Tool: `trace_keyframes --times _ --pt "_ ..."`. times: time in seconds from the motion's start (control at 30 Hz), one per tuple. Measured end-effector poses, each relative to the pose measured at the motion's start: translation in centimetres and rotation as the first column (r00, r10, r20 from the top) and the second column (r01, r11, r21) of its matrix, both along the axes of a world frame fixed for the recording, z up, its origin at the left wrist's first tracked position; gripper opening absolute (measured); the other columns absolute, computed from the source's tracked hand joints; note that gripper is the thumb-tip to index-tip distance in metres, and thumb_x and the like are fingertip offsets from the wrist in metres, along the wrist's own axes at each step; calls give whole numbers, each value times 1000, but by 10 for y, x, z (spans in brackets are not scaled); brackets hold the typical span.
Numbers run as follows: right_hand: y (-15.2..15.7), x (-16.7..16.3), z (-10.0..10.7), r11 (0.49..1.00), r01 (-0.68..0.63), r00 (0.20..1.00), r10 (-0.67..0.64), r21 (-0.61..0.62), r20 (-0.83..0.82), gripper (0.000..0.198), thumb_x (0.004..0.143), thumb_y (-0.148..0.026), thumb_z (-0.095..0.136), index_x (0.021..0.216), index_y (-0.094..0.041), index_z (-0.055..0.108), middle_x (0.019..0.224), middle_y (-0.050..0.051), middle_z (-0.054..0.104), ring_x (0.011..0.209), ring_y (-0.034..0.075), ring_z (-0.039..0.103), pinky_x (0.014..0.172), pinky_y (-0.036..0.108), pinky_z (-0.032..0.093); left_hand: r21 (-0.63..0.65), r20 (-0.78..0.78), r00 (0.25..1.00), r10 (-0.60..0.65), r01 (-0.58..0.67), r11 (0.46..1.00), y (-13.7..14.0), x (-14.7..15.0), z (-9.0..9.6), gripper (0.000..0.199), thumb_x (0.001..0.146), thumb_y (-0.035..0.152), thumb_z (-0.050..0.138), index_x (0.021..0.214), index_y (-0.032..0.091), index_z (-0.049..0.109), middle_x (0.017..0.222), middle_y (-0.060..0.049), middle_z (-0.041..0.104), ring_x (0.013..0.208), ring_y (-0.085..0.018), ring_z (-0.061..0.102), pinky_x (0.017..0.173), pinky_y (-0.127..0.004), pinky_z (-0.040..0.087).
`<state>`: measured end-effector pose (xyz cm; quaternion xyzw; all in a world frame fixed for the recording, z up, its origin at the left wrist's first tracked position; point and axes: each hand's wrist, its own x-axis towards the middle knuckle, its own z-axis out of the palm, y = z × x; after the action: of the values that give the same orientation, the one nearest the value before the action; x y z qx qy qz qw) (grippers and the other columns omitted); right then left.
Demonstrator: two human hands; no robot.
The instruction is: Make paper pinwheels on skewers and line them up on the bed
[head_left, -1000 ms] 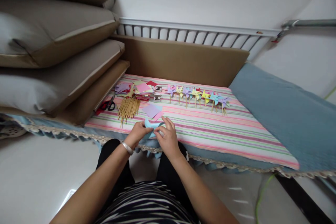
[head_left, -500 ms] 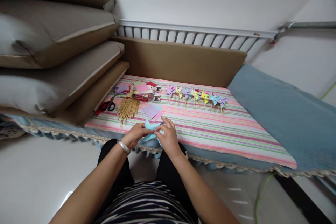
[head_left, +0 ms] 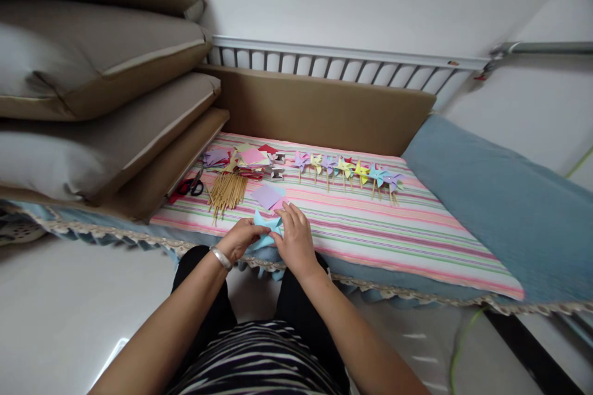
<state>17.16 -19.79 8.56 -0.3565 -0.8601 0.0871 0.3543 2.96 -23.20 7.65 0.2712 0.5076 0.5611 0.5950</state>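
A light blue paper pinwheel is held low, over the near edge of the striped cloth. My left hand pinches it near its middle, thumb on top. On its right side, my right hand has its thumb and fingers closed about the paper, the fingers partly curled over a blade. The fingers hide part of the folds. Just beyond lie a purple paper square and a pink paper square, with a blue one partly under them.
A bundle of thin wooden sticks and black-handled scissors lie left on the striped cloth. Behind are stacked coloured papers and small boxes. Several pinwheels on sticks form a row. Large cushions rise at left.
The blue paper now lies flatter, its pinwheel blades spread out. My right hand has shifted from a pinch at the centre to the right side, its fingers opening wider.
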Motion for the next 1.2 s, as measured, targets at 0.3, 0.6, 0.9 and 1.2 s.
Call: trace_keyframes --times 0.3,0.6,0.9,1.2 --pt "7 5 -13 806 -125 856 -207 -578 -474 41 71 -31 64 109 -18 56 118 12 59 112 26 53 94 43 41 14 -56 993 106 -105 994 2 -9 -13 20 51 23 75 64 12 63 57 -2 62 50 -12 52 53 -24 38" --pt "5 -8 -27 369 -432 788 -290 -823 -543 28 54 -38 73 67 -14 65 60 2 66 61 18 61 62 29 48 35 -118 982 145 -141 989 -3 4 -7 23 49 26 74 59 13 59 46 4 51 41 -7 38 44 -22 26" --pt "12 -25 -48 420 -384 818 -258 -822 -514 23 55 -37 70 62 -17 60 58 -1 63 61 19 62 65 33 51 -3 -72 984 166 -166 986 -11 -5 -17 31 47 34 77 57 12 57 50 1 53 45 -9 44 48 -23 32" --pt "28 -54 -62 534 -263 926 -95 -804 -366 24 69 -38 60 78 -16 65 71 3 69 68 20 66 61 29 52 -30 -115 968 225 -230 973 -3 -54 -45 25 53 31 73 61 12 58 50 2 54 44 -9 43 48 -23 31"
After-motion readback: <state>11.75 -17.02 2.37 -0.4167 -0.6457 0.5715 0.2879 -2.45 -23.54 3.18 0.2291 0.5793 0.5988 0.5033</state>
